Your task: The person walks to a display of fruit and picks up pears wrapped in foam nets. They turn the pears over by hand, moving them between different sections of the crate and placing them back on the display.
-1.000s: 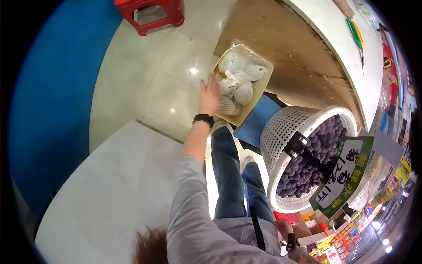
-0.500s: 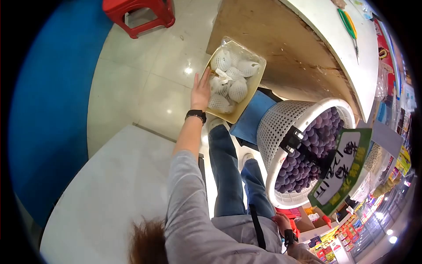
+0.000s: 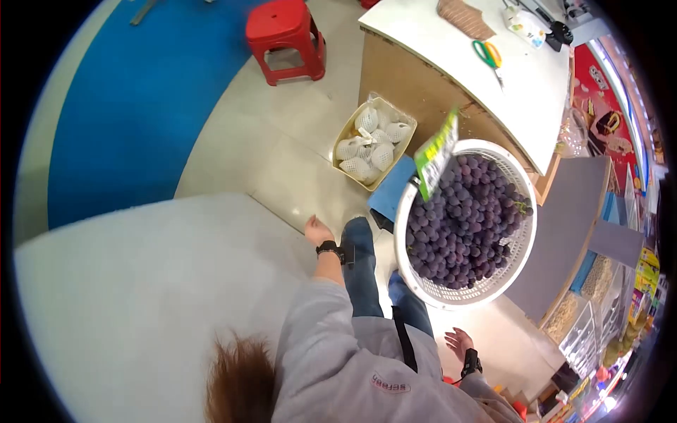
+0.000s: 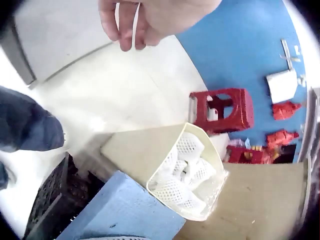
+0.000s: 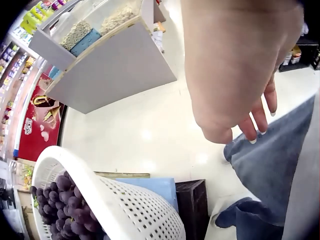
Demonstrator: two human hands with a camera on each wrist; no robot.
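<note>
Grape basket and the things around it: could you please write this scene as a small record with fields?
Left hand: empty, fingers loosely curled
Right hand: empty, fingers apart
White basket: holds dark grapes; sign at rim
Pale bin: holds pieces in white foam nets
White counter: scissors on top
Stool: red, upright

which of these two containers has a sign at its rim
The round white perforated plastic basket of dark purple grapes: a green-and-white sign stands at its rim. The cream rectangular tub holding white net-wrapped items shows none.
</note>
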